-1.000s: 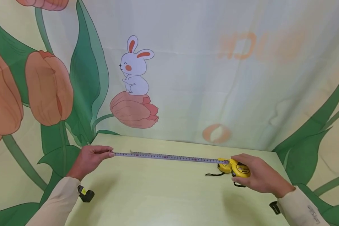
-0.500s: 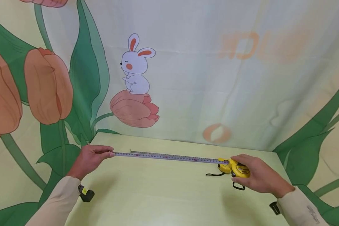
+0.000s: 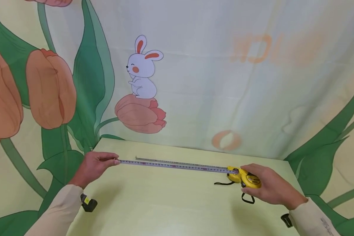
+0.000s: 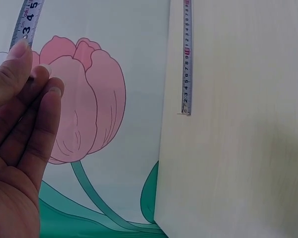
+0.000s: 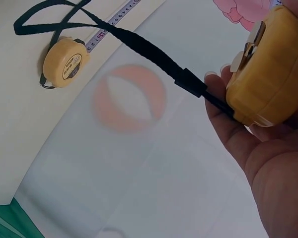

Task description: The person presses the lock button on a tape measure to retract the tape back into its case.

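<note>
My right hand (image 3: pixel 268 183) grips a yellow tape measure (image 3: pixel 251 181), its fingers above and its thumb below the case. A black wrist strap (image 5: pixel 144 47) hangs from that case. From it the blade (image 3: pixel 177 166) stretches straight leftward to my left hand (image 3: pixel 95 165), whose thumb and fingers pinch its end. The low numbers on this held blade (image 4: pixel 27 22) show in the left wrist view, while the fingers hide its tip. Just behind lies a second yellow tape measure (image 5: pixel 64 62) on the table. Its blade (image 4: pixel 187 74) is also drawn out, hooked tip toward the left.
The pale yellow table (image 3: pixel 171 203) has its back edge against a curtain (image 3: pixel 188 82) printed with tulips and a rabbit. A black strap (image 3: pixel 222 183) trails from the lying tape measure. Small black devices sit at both wrists.
Both hands keep their holds and almost their places. The held blade sits slightly lower in view, a little farther from the lying one. The strap loop under my right hand hangs lower and wider.
</note>
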Tool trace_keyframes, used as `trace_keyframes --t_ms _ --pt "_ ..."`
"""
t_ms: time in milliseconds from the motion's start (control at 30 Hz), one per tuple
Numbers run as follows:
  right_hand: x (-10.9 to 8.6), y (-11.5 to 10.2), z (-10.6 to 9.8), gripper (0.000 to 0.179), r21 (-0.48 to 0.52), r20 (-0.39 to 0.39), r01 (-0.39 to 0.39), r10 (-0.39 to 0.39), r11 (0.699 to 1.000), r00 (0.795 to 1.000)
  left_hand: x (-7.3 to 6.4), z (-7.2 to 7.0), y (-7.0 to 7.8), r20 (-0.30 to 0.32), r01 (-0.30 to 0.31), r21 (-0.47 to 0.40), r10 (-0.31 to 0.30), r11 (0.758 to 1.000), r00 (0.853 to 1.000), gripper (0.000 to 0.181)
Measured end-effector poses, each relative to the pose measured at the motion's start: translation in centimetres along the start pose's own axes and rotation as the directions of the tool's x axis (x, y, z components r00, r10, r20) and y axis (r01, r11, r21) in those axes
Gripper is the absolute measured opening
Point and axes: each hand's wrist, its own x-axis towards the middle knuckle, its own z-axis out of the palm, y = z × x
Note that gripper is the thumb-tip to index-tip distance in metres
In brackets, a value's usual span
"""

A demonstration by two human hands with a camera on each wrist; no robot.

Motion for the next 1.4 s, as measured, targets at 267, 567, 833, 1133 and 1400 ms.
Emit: trace_keyframes --t_ms 267,567,833,1133,1400 --pt "0.0 -0.1 0.1 0.062 -0.006 0.004 0.002 -0.002 1.000 1.000 -0.3 -0.1 0.2 -0.007 0.005 -0.022 -0.005 1.000 1.000 0.025" --pt "0.3 -0.2 -0.3 0.063 -0.014 0.015 -0.010 0.011 1.000 1.000 0.3 0.1 0.2 0.003 0.002 -0.022 -0.002 1.000 1.000 0.025" --pt "0.3 -0.3 -0.3 0.065 -0.005 0.017 -0.013 0.013 1.000 1.000 0.2 0.2 0.2 0.014 0.022 -0.034 -0.022 0.999 1.000 0.026" --pt "0.3 -0.2 -0.2 0.064 0.013 0.024 -0.023 0.023 1.000 0.999 0.1 0.5 0.4 0.017 0.026 -0.021 -0.025 0.999 1.000 0.027" --pt "0.3 0.0 -0.3 0.064 0.003 0.014 -0.010 0.010 1.000 1.000 0.5 1.0 0.4 0.028 0.028 -0.036 -0.027 0.999 0.999 0.025"
